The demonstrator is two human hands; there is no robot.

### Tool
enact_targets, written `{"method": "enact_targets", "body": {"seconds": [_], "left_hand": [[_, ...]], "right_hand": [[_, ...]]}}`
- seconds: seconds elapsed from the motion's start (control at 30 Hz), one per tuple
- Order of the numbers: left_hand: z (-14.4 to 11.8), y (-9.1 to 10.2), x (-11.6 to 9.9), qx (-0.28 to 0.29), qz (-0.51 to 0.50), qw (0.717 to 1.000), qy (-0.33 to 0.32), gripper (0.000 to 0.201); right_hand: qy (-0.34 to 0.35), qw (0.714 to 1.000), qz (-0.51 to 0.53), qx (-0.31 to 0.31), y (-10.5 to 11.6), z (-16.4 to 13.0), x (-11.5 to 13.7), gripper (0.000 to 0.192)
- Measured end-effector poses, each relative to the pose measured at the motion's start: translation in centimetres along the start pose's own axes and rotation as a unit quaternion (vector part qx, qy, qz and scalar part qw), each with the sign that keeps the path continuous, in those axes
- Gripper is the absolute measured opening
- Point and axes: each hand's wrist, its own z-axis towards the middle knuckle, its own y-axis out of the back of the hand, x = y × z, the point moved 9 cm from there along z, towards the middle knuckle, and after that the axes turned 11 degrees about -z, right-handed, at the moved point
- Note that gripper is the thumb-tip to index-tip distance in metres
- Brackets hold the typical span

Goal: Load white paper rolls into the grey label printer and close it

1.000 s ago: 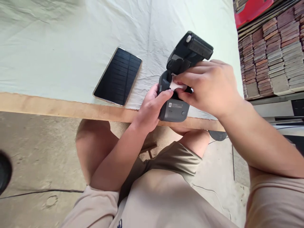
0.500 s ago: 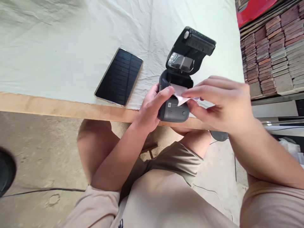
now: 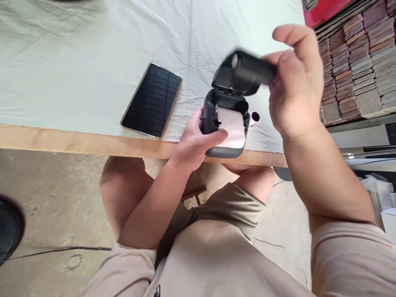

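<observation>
A small dark grey label printer (image 3: pixel 225 153) stands at the table's front edge with its lid (image 3: pixel 247 72) raised. White paper (image 3: pixel 232 131) comes out of its compartment and lies over the front panel. My left hand (image 3: pixel 198 138) is wrapped round the printer's left side, its thumb pressing on the paper. My right hand (image 3: pixel 298 78) grips the free end of the lid, which is blurred by motion. Just right of the printer lies a small paper roll (image 3: pixel 254 119) with a black core.
A phone (image 3: pixel 151 100) with a dark screen lies left of the printer on the pale cloth (image 3: pixel 77 82). The table's bare wooden edge (image 3: pixel 77 140) runs along the front. Stacked bricks (image 3: pixel 355 74) stand beyond the table at the right.
My right hand has let go of the paper and moved up to take hold of the lid, which is tilted lower. The paper now lies flat over the front panel under my left thumb.
</observation>
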Motion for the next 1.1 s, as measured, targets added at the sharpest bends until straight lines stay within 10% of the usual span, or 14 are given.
{"method": "enact_targets", "body": {"seconds": [0.17,0.5,1.1], "left_hand": [[0.0,-0.1,0.2,0.033,-0.008,0.999,0.000,0.068],[-0.4,-0.7,0.4,0.041,-0.046,0.998,0.032,0.058],[0.1,-0.8,0.3,0.001,-0.140,0.990,0.020,0.028]], "right_hand": [[-0.063,0.989,0.123,-0.044,0.3,-0.7,-1.2,0.050],[0.100,0.969,-0.063,0.217,-2.8,-1.2,4.5,0.051],[0.066,0.959,-0.127,0.243,-3.9,-1.5,5.4,0.066]]}}
